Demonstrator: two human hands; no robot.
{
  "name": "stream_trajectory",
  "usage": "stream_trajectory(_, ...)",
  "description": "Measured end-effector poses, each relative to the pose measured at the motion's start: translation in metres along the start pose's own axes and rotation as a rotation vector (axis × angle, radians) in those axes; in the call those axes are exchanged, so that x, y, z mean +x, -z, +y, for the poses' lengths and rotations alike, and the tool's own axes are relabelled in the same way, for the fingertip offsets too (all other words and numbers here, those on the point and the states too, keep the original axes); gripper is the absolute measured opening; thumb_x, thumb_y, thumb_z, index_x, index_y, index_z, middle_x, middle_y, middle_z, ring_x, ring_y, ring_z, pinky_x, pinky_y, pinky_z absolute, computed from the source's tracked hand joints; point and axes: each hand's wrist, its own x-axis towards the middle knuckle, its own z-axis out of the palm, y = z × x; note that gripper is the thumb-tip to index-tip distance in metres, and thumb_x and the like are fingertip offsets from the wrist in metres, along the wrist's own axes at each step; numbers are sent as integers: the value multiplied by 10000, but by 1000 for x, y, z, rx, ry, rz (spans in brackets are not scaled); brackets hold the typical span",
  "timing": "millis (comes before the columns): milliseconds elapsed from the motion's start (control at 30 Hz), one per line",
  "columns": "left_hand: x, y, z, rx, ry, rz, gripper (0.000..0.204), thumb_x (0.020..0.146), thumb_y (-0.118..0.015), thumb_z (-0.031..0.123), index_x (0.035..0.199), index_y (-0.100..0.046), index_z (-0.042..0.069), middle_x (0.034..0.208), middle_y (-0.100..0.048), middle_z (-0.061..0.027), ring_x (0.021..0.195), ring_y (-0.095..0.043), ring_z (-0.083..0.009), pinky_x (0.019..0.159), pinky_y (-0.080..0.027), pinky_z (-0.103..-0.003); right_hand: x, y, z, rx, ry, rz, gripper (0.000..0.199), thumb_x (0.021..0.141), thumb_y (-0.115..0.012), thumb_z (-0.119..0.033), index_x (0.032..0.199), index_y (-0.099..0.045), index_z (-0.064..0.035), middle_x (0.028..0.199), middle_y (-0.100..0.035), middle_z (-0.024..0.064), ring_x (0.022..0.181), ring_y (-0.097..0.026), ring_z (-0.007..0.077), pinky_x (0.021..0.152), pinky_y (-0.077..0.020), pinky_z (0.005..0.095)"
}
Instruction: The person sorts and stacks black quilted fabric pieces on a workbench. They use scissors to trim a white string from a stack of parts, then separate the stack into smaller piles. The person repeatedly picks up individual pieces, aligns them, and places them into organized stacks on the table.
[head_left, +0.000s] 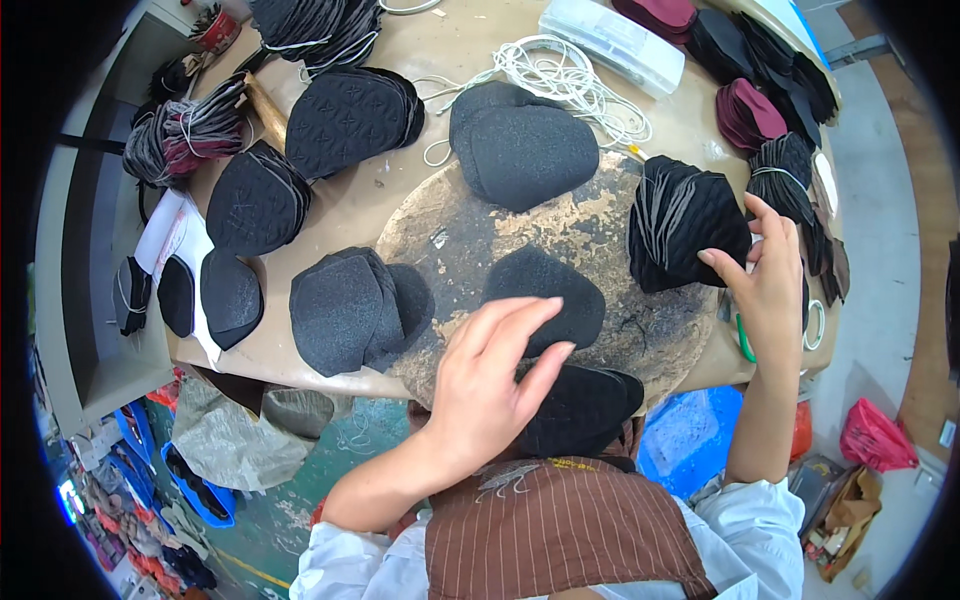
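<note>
My left hand [495,365] hovers at the near edge of a dark grey rounded pad [565,290]. Its fingers and thumb are apart, with nothing visible between them. A stack of black quilted fabric pieces [685,225], fanned at its left side, rests at the right of a worn round board [450,235]. My right hand [765,260] grips the stack's right corner, thumb on top and fingers at the outer edge. Close to my body, a black pile [580,415] sits partly hidden behind my left hand.
Grey pad stacks lie at the far side [535,150] and left [345,310] of the board. Black quilted stacks [350,115] and tied bundles [190,135] fill the left. White cord [560,75] coils beside a clear plastic box [615,45]. Maroon pieces [748,115] lie far right.
</note>
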Motion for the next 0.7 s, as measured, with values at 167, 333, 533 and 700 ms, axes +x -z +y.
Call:
stream_trajectory(167, 15, -13, 3, -152, 6, -52, 402, 761, -735, 98, 1127, -588, 20, 1046, -606, -143, 932, -617, -311, 788, -508, -372, 5, -2, 8, 137, 133, 84, 505, 688, -768, -69, 1146, -572, 13, 873, -597, 119, 802, -609, 245, 732, -476, 322)
stream_trajectory(333, 26, -12, 22, -382, 115, 83, 354, 763, -755, 123, 1068, -599, 32, 945, -614, -96, 813, -614, -181, 700, -492, -274, -21, 40, -23, 521, 258, -214, 255, 711, -711, -5, 948, -624, 32, 802, -587, 87, 709, -556, 183, 642, -422, 285)
stream_trajectory(533, 18, -10, 8, -491, 204, 46, 304, 894, -626, 133, 654, -475, 24, 558, -441, -52, 505, -465, -120, 470, -369, -302, -36, 6, -54, 712, 227, -325, 98, 850, -637, -75, 844, -618, 21, 691, -606, 67, 618, -588, 148, 577, -437, 258)
stream_trajectory(700, -9, 12, 3, -1028, 695, -145, 296, 973, -516, 178, 711, -483, 46, 545, -434, 38, 528, -465, -32, 464, -343, -221, -52, -24, -56, 905, 85, -443, 92, 870, -632, -67, 874, -626, 24, 700, -625, 55, 638, -579, 86, 585, -451, 234)
